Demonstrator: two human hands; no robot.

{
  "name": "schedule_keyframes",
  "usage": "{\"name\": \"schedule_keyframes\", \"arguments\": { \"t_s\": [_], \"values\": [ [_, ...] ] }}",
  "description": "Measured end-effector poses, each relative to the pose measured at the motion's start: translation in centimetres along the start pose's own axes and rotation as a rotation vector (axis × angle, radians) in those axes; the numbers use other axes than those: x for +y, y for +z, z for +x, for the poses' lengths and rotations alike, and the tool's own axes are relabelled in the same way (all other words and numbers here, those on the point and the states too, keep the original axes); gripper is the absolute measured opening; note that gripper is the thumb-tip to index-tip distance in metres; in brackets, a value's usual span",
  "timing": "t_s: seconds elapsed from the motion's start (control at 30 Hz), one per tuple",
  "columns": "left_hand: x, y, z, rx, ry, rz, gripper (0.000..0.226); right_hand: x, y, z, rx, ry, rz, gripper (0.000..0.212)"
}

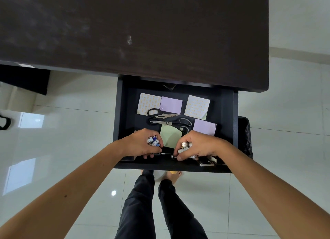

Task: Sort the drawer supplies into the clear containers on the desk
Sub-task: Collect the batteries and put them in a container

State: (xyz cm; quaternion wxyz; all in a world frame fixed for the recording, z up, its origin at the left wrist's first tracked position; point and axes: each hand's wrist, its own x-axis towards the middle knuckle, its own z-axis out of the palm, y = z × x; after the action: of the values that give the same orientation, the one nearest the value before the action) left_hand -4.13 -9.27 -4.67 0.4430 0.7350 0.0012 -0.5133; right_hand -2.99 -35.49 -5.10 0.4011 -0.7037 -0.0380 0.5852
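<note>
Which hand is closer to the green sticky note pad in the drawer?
About equal, perhaps the left. The left hand sits at the green sticky note pad's left edge; the right hand sits just off its right corner. Both hold batteries.

The bench (125, 24) is dark matt wood grain. Beside it, the floor (62, 131) is glossy pale tile. In its drawer (226, 114): matt paper sticky pads (171, 105), scissors (161, 115) with shiny metal blades and black plastic handles.

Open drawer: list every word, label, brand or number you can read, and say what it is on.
Nothing reads clearly.
Batteries in the left hand: small printed marks, too small to read.
Batteries in the right hand: print too blurred to read.
Patterned sticky pads: repeated yellow print, illegible.
Scissors: no visible text.
</note>
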Motion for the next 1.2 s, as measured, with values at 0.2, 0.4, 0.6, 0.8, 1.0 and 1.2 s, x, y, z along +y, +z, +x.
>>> {"name": "schedule_keyframes", "arguments": {
  "t_s": [0.2,0.4,0.6,0.8,1.0,1.2],
  "values": [
    [0.1,0.0,0.0,0.002,-0.015,0.018,0.015,-0.2,-0.1,0.0,-0.003,-0.006,-0.053,0.02],
    [0.1,0.1,0.1,0.049,0.007,0.025,0.02,-0.6,-0.3,0.0,-0.041,0.002,-0.092,0.017],
    [0.1,0.7,0.8,0.038,-0.018,0.223,0.022,-0.1,0.0,-0.2,0.014,-0.002,-0.046,0.015],
    [0.7,1.5,1.8,0.11,-0.048,0.569,0.026,0.2,0.2,-0.5,0.049,-0.011,0.041,0.013],
    [0.5,1.8,2.3,0.065,-0.041,0.58,0.02,0.4,0.1,-0.7,0.074,-0.014,0.058,0.016],
    [0.0,0.9,2.1,-0.067,-0.064,0.308,0.012,0.6,-0.1,-1.1,0.083,-0.004,0.053,0.017]
  ]
}}
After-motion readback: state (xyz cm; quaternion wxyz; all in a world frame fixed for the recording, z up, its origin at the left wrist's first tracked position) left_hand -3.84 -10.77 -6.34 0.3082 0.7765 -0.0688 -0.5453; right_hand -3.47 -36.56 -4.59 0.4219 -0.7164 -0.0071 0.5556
